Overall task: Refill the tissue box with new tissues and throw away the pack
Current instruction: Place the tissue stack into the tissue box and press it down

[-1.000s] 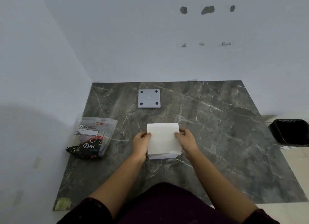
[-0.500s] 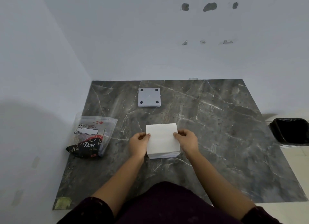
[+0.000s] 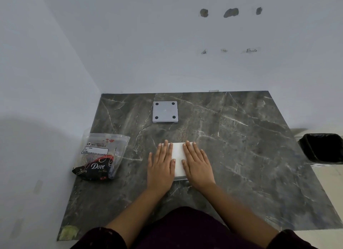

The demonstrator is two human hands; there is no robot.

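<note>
Both hands flat, palms down, fingers stretched out and together; left hand (image 3: 161, 165) and right hand (image 3: 197, 164) press side by side on the white stack of tissues (image 3: 177, 158); nothing pinched or gripped, just weight laid on top; only a strip of white shows between the hands, plus a sliver of the near edge.

Stack lies on the dark marble table (image 3: 241, 155), near the middle, close to the person; a thin pale layer shows under its near edge; cannot tell whether that is the box or more tissue.

Further back, well apart: a grey square plate with four dark dots (image 3: 165, 111), lying flat; it looks like the bottom panel of the tissue box, but that is a guess.

To the left, at the table's edge: the plastic pack (image 3: 101, 156), looking slack and emptied, printed "Dove".

Off the table to the right, on the floor: a black bin (image 3: 323, 146), lined.

Handling, as I judge it: tissues light, soft, springy; loose sheets slide and fan; better held by the two opposite sides, squeezed gently; the pack is light film and will crumple in one hand.
</note>
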